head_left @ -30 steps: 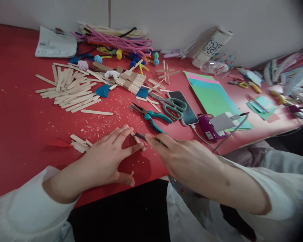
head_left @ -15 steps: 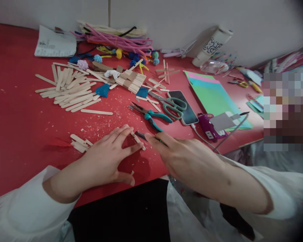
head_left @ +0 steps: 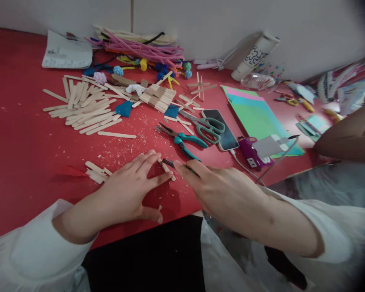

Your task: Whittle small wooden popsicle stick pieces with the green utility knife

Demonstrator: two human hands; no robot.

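Note:
A short wooden craft stick [head_left: 167,170] lies on the red tabletop beneath the fingertips of my left hand [head_left: 130,184]. Those fingers hold it down near both ends, while the thumb rests apart on the table. My right hand [head_left: 222,188] is closed around a craft knife [head_left: 168,163]. Its dark blade points left and meets the stick or lies right beside it; most of the handle is hidden in my fist. Pale wood shavings are scattered around both hands. Beside my left wrist is a small bundle of cut sticks [head_left: 97,172] with a red strip.
Pliers [head_left: 182,140], scissors [head_left: 211,127] and a phone [head_left: 220,129] lie just beyond my right hand. Farther back are a pile of craft sticks [head_left: 88,109], pipe cleaners [head_left: 142,46] and coloured paper [head_left: 261,111]. Another person's arm [head_left: 349,134] rests at the right edge.
My hands, the stick and the knife have hardly moved. At the right, the other person's arm now shows where a blurred patch was.

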